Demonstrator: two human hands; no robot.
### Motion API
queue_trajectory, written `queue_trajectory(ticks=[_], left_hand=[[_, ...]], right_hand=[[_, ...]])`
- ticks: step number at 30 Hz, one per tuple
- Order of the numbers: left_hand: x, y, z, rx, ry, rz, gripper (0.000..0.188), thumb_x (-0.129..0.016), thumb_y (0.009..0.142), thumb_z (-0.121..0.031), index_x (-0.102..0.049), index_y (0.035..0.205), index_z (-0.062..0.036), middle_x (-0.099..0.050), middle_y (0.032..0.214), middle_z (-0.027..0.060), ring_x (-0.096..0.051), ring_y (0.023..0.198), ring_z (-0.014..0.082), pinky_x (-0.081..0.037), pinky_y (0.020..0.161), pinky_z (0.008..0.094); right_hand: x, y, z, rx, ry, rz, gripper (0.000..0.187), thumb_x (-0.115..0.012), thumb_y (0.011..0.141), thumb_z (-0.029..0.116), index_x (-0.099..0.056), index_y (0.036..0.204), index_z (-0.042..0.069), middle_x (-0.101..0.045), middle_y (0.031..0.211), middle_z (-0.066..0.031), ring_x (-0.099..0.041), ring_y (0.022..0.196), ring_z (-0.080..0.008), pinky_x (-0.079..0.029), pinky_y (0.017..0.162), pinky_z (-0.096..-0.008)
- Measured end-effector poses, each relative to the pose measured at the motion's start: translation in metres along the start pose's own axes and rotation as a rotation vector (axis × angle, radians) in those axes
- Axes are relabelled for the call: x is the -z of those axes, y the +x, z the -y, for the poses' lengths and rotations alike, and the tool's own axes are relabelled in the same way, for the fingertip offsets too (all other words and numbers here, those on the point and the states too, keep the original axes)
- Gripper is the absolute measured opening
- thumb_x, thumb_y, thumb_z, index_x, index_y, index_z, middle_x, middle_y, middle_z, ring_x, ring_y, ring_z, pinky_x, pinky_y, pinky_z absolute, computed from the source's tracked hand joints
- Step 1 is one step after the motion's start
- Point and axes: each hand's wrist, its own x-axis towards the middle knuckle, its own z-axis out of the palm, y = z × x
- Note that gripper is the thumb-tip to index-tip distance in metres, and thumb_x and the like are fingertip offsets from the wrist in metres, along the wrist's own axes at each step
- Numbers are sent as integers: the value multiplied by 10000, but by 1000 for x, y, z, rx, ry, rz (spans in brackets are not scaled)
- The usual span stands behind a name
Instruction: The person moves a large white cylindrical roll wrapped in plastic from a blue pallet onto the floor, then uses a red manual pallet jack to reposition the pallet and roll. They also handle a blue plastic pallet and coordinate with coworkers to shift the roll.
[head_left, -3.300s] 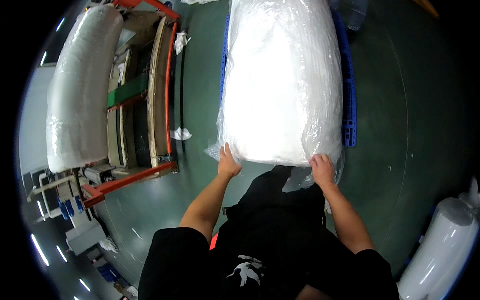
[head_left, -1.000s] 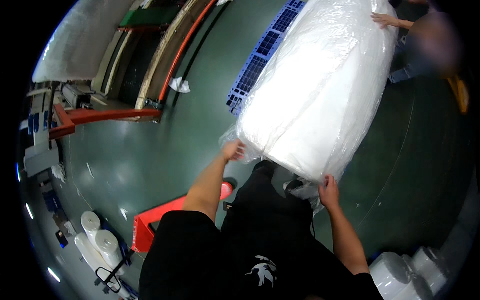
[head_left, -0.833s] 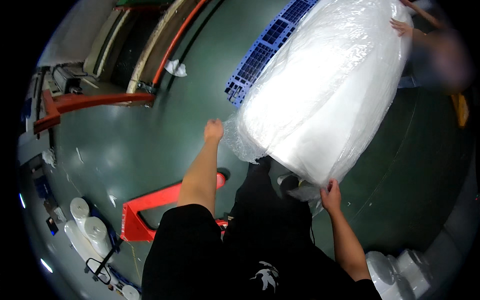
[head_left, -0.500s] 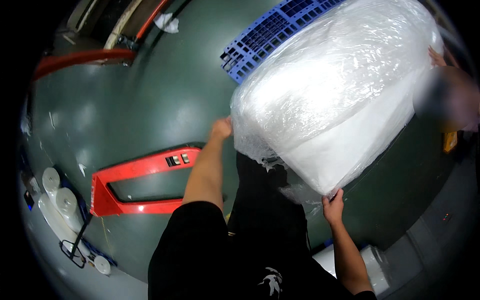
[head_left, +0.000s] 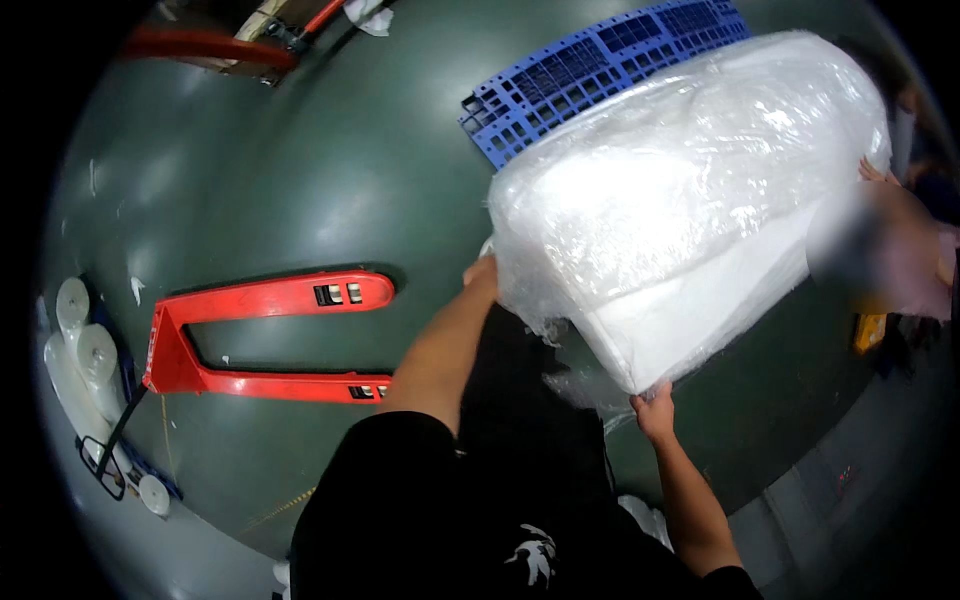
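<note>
A large white bundle (head_left: 690, 200), wrapped in clear shiny plastic film, spans the space between me and another person. My left hand (head_left: 482, 274) is closed on the film at the bundle's near left edge; its fingers are partly hidden. At the near lower corner, my right hand (head_left: 654, 410) grips the bundle, thumb on top. Loose film (head_left: 585, 392) hangs between my two hands. Over on the right, the other person's hand (head_left: 877, 172) rests against the bundle's far end. Part of a blue plastic pallet (head_left: 570, 85) shows behind the bundle.
A red pallet jack (head_left: 270, 297) stands on the green floor to my left, its forks pointing toward me. White rolls (head_left: 96, 355) lie beyond its handle. A yellow object (head_left: 869, 332) sits below the other person. Red metal framework (head_left: 215, 45) stands at the far left.
The view has shifted right, so the pallet jack appears farther left. More of the blue pallet shows behind the bundle. Both my hands keep their hold on it.
</note>
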Motion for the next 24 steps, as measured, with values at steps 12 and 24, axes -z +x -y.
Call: queue_trajectory(ticks=[12, 24], left_hand=[[44, -168, -26, -797, -219, -964, 149, -519, 805, -165, -509, 831, -19, -527, 856, 152, -516, 808, 317, -411, 729, 406], [-131, -251, -105, -775, 450, -68, 389, -596, 775, -312, -545, 1035, -27, -531, 1062, 155, -515, 1003, 338, -419, 848, 408]], right_hand=[[-26, -32, -66, -112, 953, -100, 401, -515, 755, -13, -441, 1146, 35, -535, 1069, -100, -513, 978, -188, -435, 823, -292], [-123, -78, -133, -307, 784, -6, 336, -593, 749, 107, -533, 1065, 12, -606, 943, -92, -571, 862, -182, -445, 771, -295]])
